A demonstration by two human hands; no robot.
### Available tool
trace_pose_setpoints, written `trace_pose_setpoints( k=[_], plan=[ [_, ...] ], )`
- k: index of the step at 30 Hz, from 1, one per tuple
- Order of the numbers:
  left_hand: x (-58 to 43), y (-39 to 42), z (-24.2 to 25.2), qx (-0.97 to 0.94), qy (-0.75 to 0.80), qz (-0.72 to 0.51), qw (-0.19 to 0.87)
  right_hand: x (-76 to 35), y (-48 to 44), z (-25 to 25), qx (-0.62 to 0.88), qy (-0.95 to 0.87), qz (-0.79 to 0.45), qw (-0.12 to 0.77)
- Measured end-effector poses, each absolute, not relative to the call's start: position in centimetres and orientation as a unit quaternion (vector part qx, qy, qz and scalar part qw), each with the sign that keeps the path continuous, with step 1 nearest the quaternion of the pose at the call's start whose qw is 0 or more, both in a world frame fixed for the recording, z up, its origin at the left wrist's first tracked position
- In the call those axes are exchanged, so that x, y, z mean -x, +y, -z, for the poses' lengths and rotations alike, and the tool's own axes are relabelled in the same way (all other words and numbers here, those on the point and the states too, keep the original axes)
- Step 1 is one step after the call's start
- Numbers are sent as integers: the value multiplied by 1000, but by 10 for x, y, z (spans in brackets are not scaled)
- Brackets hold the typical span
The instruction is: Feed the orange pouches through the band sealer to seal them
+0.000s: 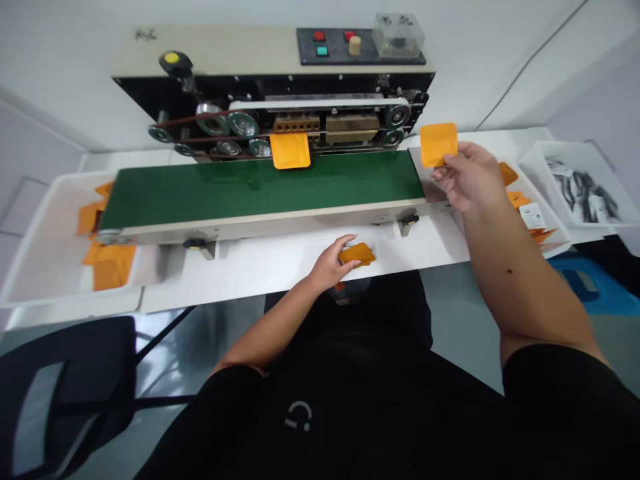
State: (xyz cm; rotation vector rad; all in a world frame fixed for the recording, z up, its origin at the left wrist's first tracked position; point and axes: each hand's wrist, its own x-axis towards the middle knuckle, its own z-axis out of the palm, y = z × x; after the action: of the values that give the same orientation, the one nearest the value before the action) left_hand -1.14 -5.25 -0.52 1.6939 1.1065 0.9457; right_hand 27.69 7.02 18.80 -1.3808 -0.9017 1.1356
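R hand (470, 179) pinches pouch (439, 143) by lower corner, above belt (260, 187) end. L hand (331, 265) grips second pouch (359, 253) at desk (260, 267) edge. Pouches prob. light, thin, floppy; hold by edge.

A small packaging workshop: a band sealer (280, 87) with green conveyor belt (260, 187) carries orange pouches (290, 151) into a white collecting tray (45, 267).

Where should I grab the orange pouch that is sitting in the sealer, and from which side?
Probably its lower edge, coming from the front across the green belt. The orange pouch has its top edge tucked under the sealing head, so only its lower part lies free. The left hand holds a folded pouch, the right hand a flat pouch.
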Motion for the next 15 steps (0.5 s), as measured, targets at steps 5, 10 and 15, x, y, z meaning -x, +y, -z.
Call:
trace_pose_setpoints(
  k=[5,10,15],
  plan=[
    [11,-54,-1,-682,447,-376,440,-275,103,-189,616,-390,-451,516],
    [11,-54,-1,-686,439,-381,437,-263,114,-179,611,-369,-486,505],
    [12,-54,1,-693,434,-376,435,-241,125,-171,616,-372,-505,477]
  ],
)
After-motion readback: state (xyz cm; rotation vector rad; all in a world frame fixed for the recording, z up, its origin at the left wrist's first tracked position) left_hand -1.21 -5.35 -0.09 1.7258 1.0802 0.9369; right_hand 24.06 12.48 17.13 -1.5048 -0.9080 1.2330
